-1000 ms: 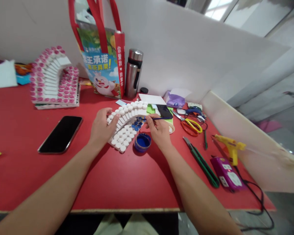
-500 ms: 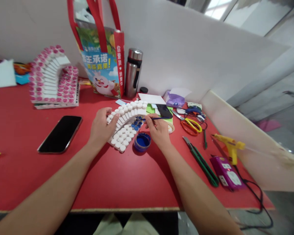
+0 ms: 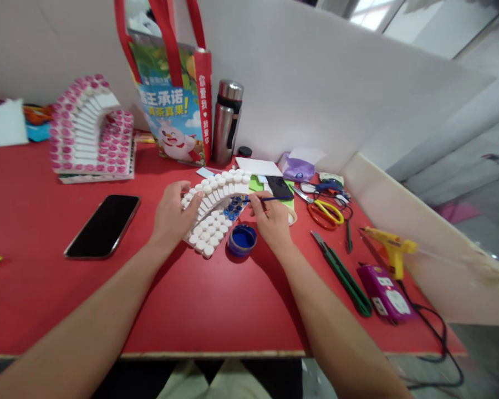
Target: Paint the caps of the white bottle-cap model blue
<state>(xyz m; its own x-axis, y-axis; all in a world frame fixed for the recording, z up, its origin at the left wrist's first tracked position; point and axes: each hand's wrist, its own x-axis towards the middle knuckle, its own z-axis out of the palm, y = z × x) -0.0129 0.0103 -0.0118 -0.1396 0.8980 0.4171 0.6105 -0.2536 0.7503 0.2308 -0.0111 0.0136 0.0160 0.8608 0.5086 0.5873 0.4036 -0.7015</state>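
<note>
My left hand (image 3: 174, 213) grips the left side of a white arched model (image 3: 211, 231) covered in round white discs, its thumb over the stepped strips. Pinched in my right hand (image 3: 271, 219) is a thin dark blue paintbrush (image 3: 276, 198), its handle pointing right. The brush tip lies at the model's right part, by a patch of discs painted blue (image 3: 234, 207); whether it touches them I cannot tell. Just below that hand, an open jar of blue paint (image 3: 242, 240) stands on the red table (image 3: 208, 310).
Left are a phone (image 3: 103, 226) and a pink-dotted arched model (image 3: 77, 130). Behind stand a printed bag (image 3: 172, 111) and a steel flask (image 3: 227, 122). To the right lie scissors (image 3: 326, 213), a green utility knife (image 3: 343, 277), a yellow glue gun (image 3: 388, 246) and a purple power box (image 3: 386, 293).
My right hand and the brush have shifted slightly, with the handle now a little higher. My left hand and the model stay in place.
</note>
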